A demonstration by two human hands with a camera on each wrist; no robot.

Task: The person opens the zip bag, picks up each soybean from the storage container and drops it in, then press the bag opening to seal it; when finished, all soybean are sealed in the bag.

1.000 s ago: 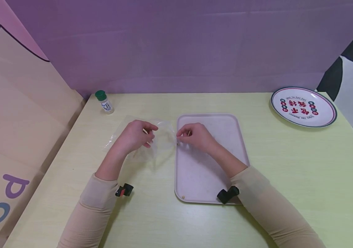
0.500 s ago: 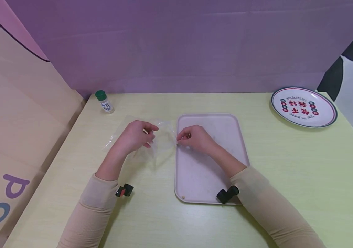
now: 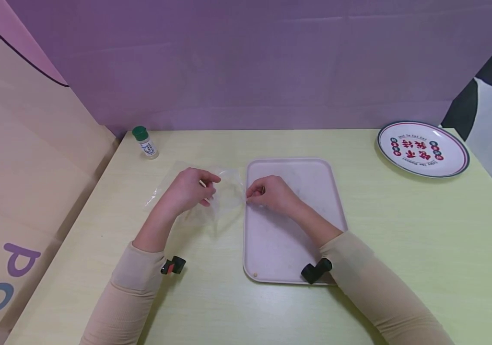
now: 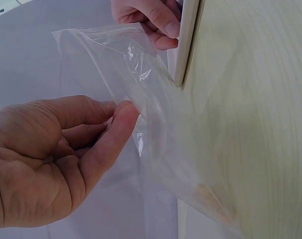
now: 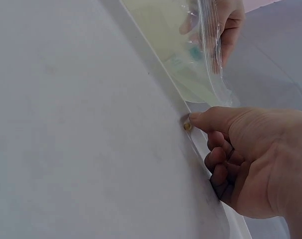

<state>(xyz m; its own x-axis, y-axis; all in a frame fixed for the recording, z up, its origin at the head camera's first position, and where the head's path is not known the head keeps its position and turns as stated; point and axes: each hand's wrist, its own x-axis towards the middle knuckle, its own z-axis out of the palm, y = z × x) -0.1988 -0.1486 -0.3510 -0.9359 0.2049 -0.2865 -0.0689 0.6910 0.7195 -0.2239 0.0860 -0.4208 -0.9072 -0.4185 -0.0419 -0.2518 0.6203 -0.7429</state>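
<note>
My left hand (image 3: 192,188) pinches a clear zip bag (image 4: 156,99) between thumb and forefinger, above the table left of the tray. A small tan piece (image 4: 213,201) shows through the bag's lower part. My right hand (image 3: 274,193) is at the left rim of a pale lilac tray (image 3: 293,249). In the right wrist view, one fingertip reaches a small round yellow-brown bead-like piece (image 5: 187,126) just inside the rim. The other fingers are curled, and whether the piece is pinched cannot be told. Another small tan piece (image 3: 255,274) lies in the tray's near left corner.
A small bottle with a green cap (image 3: 144,142) stands at the back left of the table (image 3: 211,306). An oval white plate (image 3: 423,149) with red print is at the back right. A purple backdrop (image 3: 272,62) rises behind the table.
My right hand has come down slightly at the tray's left rim, and its fingertips now cover the small piece in the head view. The left hand and bag have hardly moved.
</note>
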